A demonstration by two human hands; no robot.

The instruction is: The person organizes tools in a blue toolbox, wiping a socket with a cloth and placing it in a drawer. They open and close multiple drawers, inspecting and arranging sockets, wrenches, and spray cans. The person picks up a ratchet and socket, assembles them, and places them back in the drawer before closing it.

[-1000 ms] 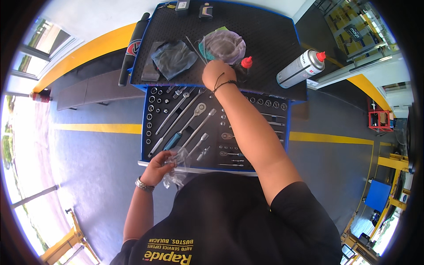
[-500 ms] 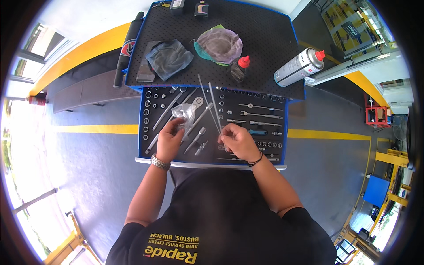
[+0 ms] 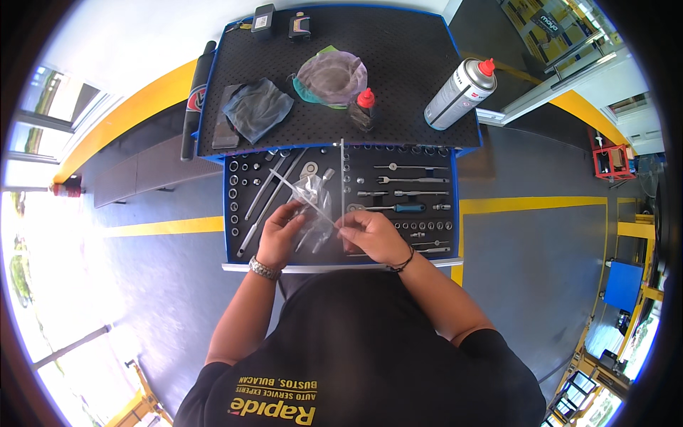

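Mid-frame, the left hand [image 3: 277, 238] is gripping a bag [image 3: 313, 201], the right hand [image 3: 376, 236] pinching thin sticks [image 3: 342, 172]; bagging them is seemingly calling for careful aim.

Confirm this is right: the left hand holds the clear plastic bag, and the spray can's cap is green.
The cap on the spray can is red, not green, in the head view; the left hand does hold the clear plastic bag.
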